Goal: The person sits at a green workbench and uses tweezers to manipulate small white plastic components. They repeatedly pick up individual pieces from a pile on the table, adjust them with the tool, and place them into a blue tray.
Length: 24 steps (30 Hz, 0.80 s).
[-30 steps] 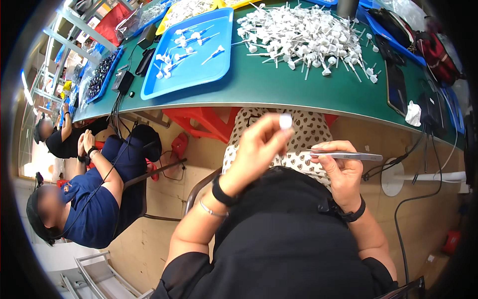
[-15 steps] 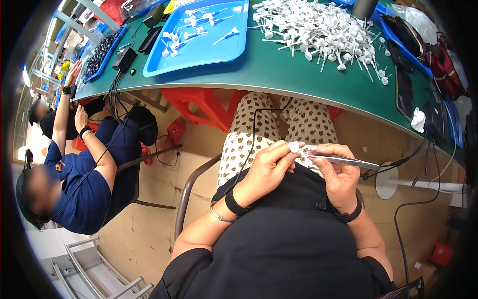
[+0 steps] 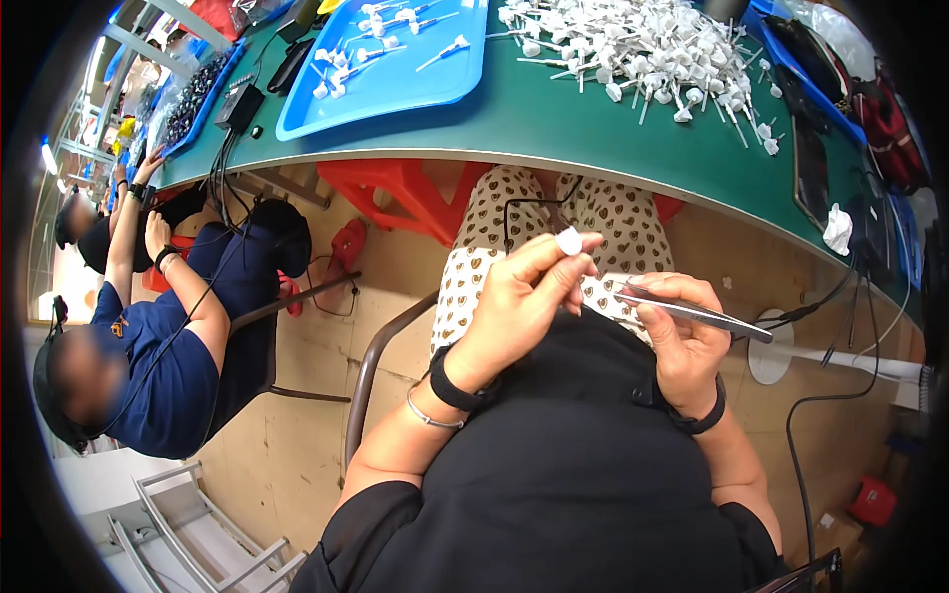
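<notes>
Between the thumb and fingers of my left hand (image 3: 534,292) is a small white plastic part (image 3: 568,241) with a rounded head; the rest of it is hidden by my fingers. My right hand (image 3: 684,331) is closed round a pair of metal tweezers (image 3: 717,318), whose tips point left toward my left hand. A gap separates the tweezers from the white part. Both hands are above my lap, short of the table. On the table lies a big heap of similar white parts with thin stems (image 3: 657,49).
A blue tray (image 3: 425,91) with several stemmed white parts stands on the green table (image 3: 554,133). A phone (image 3: 809,173) and crumpled tissue (image 3: 837,229) lie at the right. Cables (image 3: 225,163) hang at the table's left. A co-worker (image 3: 158,366) sits left. A red stool (image 3: 395,193) is beneath.
My left hand has moved up and slightly left with the white part. My right hand has shifted slightly right with the tweezers, widening the gap between them.
</notes>
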Motion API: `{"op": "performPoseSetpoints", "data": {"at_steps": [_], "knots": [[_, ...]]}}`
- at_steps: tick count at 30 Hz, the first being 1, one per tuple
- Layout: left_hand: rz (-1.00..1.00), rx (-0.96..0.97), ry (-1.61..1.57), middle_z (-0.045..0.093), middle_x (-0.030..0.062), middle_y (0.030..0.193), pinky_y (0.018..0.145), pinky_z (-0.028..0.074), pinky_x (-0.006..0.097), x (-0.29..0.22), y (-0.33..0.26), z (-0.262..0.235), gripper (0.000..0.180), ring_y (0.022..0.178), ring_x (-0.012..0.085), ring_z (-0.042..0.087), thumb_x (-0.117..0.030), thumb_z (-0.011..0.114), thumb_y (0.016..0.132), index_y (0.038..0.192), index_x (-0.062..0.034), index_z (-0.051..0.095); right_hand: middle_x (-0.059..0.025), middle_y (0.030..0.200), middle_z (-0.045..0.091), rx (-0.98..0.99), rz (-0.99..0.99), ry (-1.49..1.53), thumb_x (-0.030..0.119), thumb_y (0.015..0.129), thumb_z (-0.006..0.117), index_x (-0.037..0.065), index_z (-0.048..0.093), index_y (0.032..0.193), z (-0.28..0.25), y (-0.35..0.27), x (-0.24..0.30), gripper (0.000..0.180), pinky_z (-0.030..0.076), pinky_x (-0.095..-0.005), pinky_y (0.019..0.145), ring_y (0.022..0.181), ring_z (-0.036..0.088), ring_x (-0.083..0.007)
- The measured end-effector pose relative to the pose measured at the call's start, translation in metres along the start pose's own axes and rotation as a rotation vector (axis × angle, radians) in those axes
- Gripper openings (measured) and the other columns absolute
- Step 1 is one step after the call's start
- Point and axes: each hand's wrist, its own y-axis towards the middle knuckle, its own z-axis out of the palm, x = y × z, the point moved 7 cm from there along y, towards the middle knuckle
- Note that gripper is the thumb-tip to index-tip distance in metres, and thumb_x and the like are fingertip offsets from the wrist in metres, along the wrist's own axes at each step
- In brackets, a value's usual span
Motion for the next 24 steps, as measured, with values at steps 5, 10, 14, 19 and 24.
{"op": "performPoseSetpoints", "data": {"at_steps": [5, 10, 14, 19, 24], "knots": [[0.072, 0.06, 0.207, 0.061, 0.0038, 0.089, 0.064, 0.051, 0.024, 0.01, -0.011, 0.019, 0.027, 0.07, 0.009, 0.06, -0.008, 0.06, 0.104, 0.128, -0.0005, 0.068, -0.0145, 0.109, 0.071, 0.008, -0.069, -0.065, -0.002, 0.092, 0.073, -0.002, 0.065, 0.111, -0.002, 0.0, 0.003, 0.02, 0.056, -0.0321, 0.084, 0.099, 0.069, -0.0225], [0.161, 0.062, 0.348, 0.061, 0.0059, 0.087, 0.062, 0.049, 0.027, 0.006, -0.011, 0.021, 0.026, 0.069, 0.0133, 0.06, -0.004, 0.063, 0.1, 0.125, -0.0031, 0.07, -0.0142, 0.106, 0.071, 0.017, -0.066, -0.052, -0.002, 0.093, 0.071, -0.003, 0.066, 0.108, 0.0, 0.003, 0.004, 0.016, 0.057, -0.0329, 0.084, 0.098, 0.07, -0.0228], [0.248, 0.048, 0.391, 0.061, 0.0086, 0.086, 0.066, 0.05, 0.033, 0.004, -0.012, 0.022, 0.029, 0.075, 0.022, 0.062, 0.001, 0.067, 0.094, 0.121, -0.0062, 0.072, -0.0148, 0.104, 0.072, 0.02, -0.101, -0.074, -0.003, 0.093, 0.071, -0.004, 0.065, 0.107, 0.003, 0.005, 0.007, 0.015, 0.058, -0.0334, 0.082, 0.096, 0.071, -0.0239], [0.316, 0.054, 0.481, 0.065, 0.0085, 0.087, 0.068, 0.049, 0.032, 0.001, -0.013, 0.023, 0.03, 0.077, 0.0208, 0.06, 0.003, 0.071, 0.091, 0.12, -0.0033, 0.072, -0.0151, 0.101, 0.074, 0.04, -0.122, -0.149, -0.003, 0.092, 0.071, -0.003, 0.066, 0.105, 0.005, 0.008, 0.011, 0.014, 0.058, -0.0326, 0.079, 0.092, 0.071, -0.024], [0.301, 0.063, 0.497, 0.066, 0.0102, 0.088, 0.07, 0.05, 0.033, -0.001, -0.014, 0.025, 0.031, 0.079, 0.0235, 0.061, 0.003, 0.072, 0.09, 0.12, -0.0029, 0.072, -0.0139, 0.098, 0.074, 0.041, -0.129, -0.186, -0.002, 0.092, 0.072, -0.003, 0.068, 0.103, 0.006, 0.009, 0.01, 0.012, 0.057, -0.0304, 0.076, 0.086, 0.071, -0.0213]]}}
